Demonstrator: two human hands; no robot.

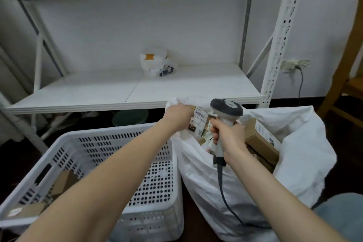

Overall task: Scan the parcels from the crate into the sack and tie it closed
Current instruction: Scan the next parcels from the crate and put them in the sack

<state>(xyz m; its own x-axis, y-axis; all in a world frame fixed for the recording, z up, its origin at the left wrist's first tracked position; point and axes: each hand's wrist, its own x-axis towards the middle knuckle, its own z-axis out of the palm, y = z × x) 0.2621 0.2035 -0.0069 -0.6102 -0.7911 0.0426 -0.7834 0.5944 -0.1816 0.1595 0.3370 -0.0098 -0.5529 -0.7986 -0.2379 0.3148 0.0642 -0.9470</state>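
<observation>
A white perforated crate [153,208] stands at the lower left with brown cardboard parcels [62,182] left inside. To its right stands an open white sack [306,149] holding several cardboard boxes [261,139]. My left hand [179,117] grips a small labelled parcel [199,123] over the sack's mouth, at its left rim. My right hand [228,137] holds the handle of a grey and white barcode scanner [225,108], head up, beside the parcel. The scanner's cable [223,188] hangs down in front of the sack.
A white metal shelf [137,92] stands behind the crate and sack, with a white plastic bag [155,63] on it. A teal bucket [130,117] sits under the shelf. A wooden chair [345,88] is at the right, and a wall socket [294,64] beside the shelf post.
</observation>
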